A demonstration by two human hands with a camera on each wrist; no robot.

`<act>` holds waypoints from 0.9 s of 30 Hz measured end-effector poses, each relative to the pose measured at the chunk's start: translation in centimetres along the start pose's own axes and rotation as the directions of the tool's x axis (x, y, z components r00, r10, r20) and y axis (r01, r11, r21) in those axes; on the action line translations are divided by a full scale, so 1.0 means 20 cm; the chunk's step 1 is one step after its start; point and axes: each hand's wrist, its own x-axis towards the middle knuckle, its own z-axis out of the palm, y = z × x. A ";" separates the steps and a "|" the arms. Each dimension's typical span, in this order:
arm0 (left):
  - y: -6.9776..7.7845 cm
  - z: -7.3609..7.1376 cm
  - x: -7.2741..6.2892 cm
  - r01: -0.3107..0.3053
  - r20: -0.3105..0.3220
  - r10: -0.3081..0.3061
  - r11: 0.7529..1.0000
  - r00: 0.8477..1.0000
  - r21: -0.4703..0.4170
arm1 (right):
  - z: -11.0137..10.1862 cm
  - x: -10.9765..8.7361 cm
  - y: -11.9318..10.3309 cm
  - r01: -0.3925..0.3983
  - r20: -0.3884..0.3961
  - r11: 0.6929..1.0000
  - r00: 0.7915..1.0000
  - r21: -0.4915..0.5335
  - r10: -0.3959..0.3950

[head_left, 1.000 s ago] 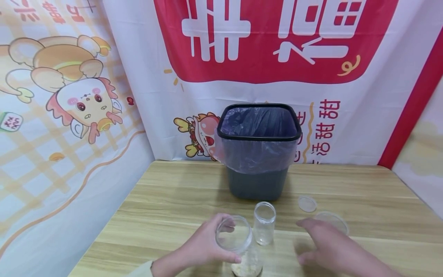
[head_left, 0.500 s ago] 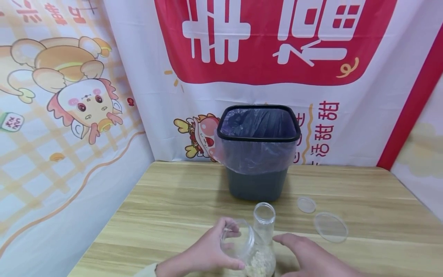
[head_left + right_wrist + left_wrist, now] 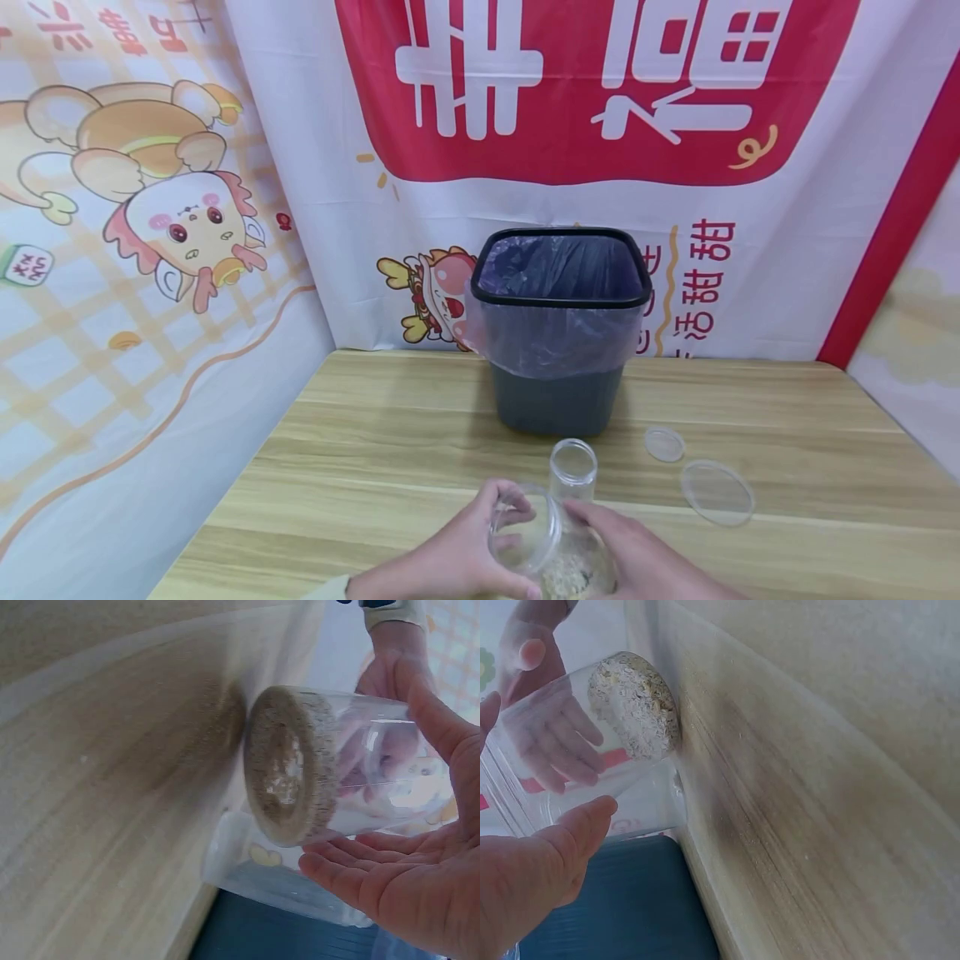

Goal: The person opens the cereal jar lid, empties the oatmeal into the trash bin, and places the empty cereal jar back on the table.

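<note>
My left hand (image 3: 480, 542) grips a wide clear jar (image 3: 566, 546) near its mouth. The jar is tilted, and its base holds a layer of pale flakes (image 3: 636, 705). On the jar's other side is my right hand (image 3: 397, 892), its fingers fairly straight along the wall and its thumb opposite. Whether it bears any weight I cannot tell. The jar's underside (image 3: 281, 765) shows in the right wrist view. Just behind stands a narrower clear jar (image 3: 573, 467), upright and uncovered, partly hidden by the wide jar and my right hand.
A dark bin (image 3: 558, 392) with a thin plastic liner stands at the back of the wooden table (image 3: 360, 450). To its right lie a small clear lid (image 3: 664, 444) and a larger clear lid (image 3: 717, 492). Printed cloth (image 3: 360, 250) hangs behind.
My right hand has come left from beside the large lid to the wide jar. My left hand has tilted that jar and brought it slightly right.
</note>
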 end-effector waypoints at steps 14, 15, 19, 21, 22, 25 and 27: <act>0.00 0.00 0.00 0.004 0.069 -0.001 0.999 0.998 -0.052 | 0.09 0.05 0.03 -0.008 -0.001 0.994 1.000 0.107 0.008; 0.00 0.00 0.00 0.003 0.069 0.000 0.999 0.998 -0.049 | 0.09 0.05 0.03 -0.021 0.007 0.993 1.000 0.119 0.020; 0.00 0.00 0.01 -0.009 0.067 0.011 0.999 0.998 -0.032 | 0.10 0.05 0.03 -0.039 -0.002 0.991 0.999 0.125 0.039; 0.00 -0.01 0.01 -0.018 0.064 0.019 1.000 0.998 -0.017 | 0.10 0.05 0.03 -0.033 -0.020 0.993 0.999 0.117 0.035; 0.00 -0.01 0.01 -0.030 0.063 0.029 1.000 0.998 0.002 | 0.11 0.05 0.03 -0.030 -0.032 0.994 0.999 0.107 0.033; 0.01 -0.03 0.02 -0.051 0.052 0.047 0.995 0.998 0.081 | 0.11 0.05 0.03 -0.030 -0.056 0.994 0.998 0.101 0.036; 0.03 -0.05 0.02 -0.056 0.044 0.050 0.987 0.998 0.153 | 0.10 0.04 0.02 -0.045 -0.058 0.993 0.997 0.108 0.052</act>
